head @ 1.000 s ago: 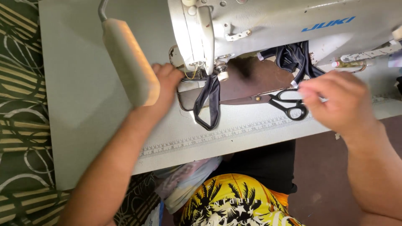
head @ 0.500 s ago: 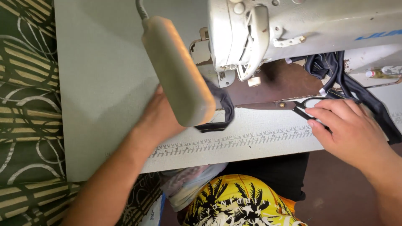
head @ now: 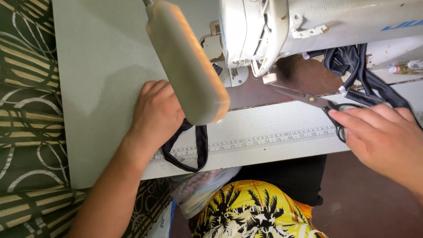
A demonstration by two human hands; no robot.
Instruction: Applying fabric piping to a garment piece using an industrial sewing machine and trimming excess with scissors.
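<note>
My left hand (head: pixel 155 115) presses flat on a black fabric strap (head: pixel 190 150) that loops over the front edge of the grey-green sewing table (head: pixel 101 66). My right hand (head: pixel 382 137) grips the black handles of a pair of scissors (head: pixel 308 99), whose blades point left toward the needle area of the white sewing machine (head: pixel 282 31). A brown fabric piece (head: pixel 255 92) lies under the machine head. A beige lamp head (head: pixel 187 66) hangs over the table and hides part of my left hand's fingers.
A bundle of dark straps (head: pixel 352 66) lies at the right behind the scissors. A printed ruler strip (head: pixel 264 140) runs along the table's front edge. A green patterned cloth (head: pixel 26 110) hangs at the left. Yellow patterned clothing (head: pixel 251 211) shows below.
The view has shifted so the machine sits further right. My right hand has brought the scissors' blades leftward to the needle area. My left hand stays on the black strap.
</note>
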